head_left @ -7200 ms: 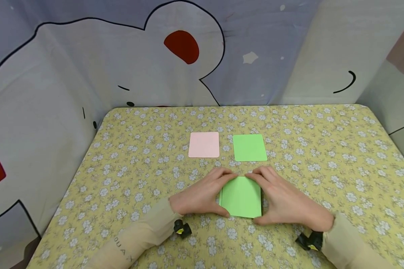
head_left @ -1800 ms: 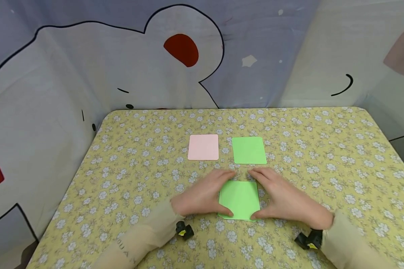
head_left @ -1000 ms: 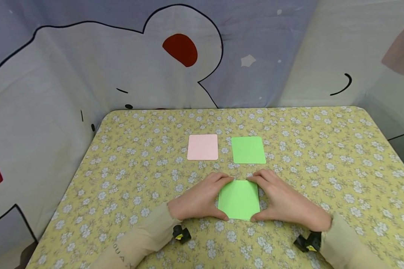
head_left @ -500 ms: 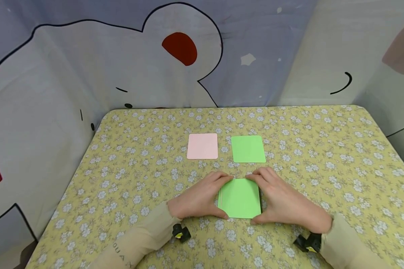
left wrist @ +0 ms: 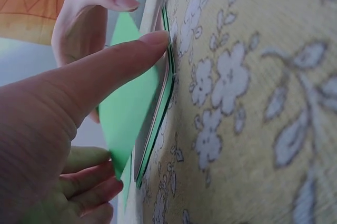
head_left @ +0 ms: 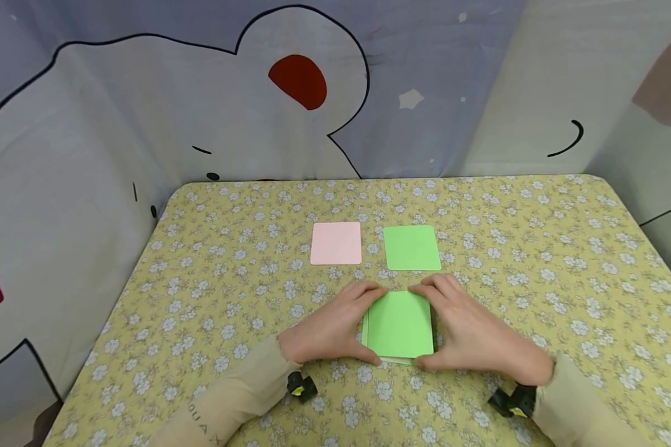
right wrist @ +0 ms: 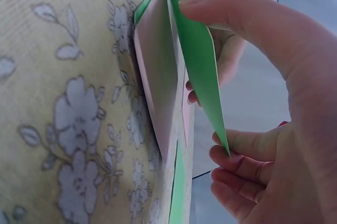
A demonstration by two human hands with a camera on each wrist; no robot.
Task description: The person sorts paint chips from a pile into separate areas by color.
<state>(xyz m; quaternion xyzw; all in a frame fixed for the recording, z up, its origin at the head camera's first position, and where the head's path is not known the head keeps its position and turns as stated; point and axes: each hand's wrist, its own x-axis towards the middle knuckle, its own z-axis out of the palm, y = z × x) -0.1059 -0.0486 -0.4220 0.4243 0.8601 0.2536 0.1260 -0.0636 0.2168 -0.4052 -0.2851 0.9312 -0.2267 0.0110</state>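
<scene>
In the head view, my right hand (head_left: 470, 326) pinches a square green card (head_left: 401, 324) by its right side, thumb at the near corner and fingertips at the far one. That card is raised and tilted above a low stack of cards. Its underlying pink card (right wrist: 155, 76) shows in the right wrist view, with a green edge (left wrist: 152, 139) lowest in the left wrist view. My left hand (head_left: 332, 323) holds the stack's left side, its thumb (left wrist: 121, 66) on the near corner. How many cards the stack has is hidden.
A pink card (head_left: 336, 243) and another green card (head_left: 412, 248) lie flat side by side beyond the hands. The table (head_left: 229, 279) has a yellow flowered cloth. A printed curtain (head_left: 425, 136) hangs behind it.
My right hand has lifted the top green card off the stack, opening a gap at its right and near edges. My left hand has stayed almost still. The two far cards have not moved.
</scene>
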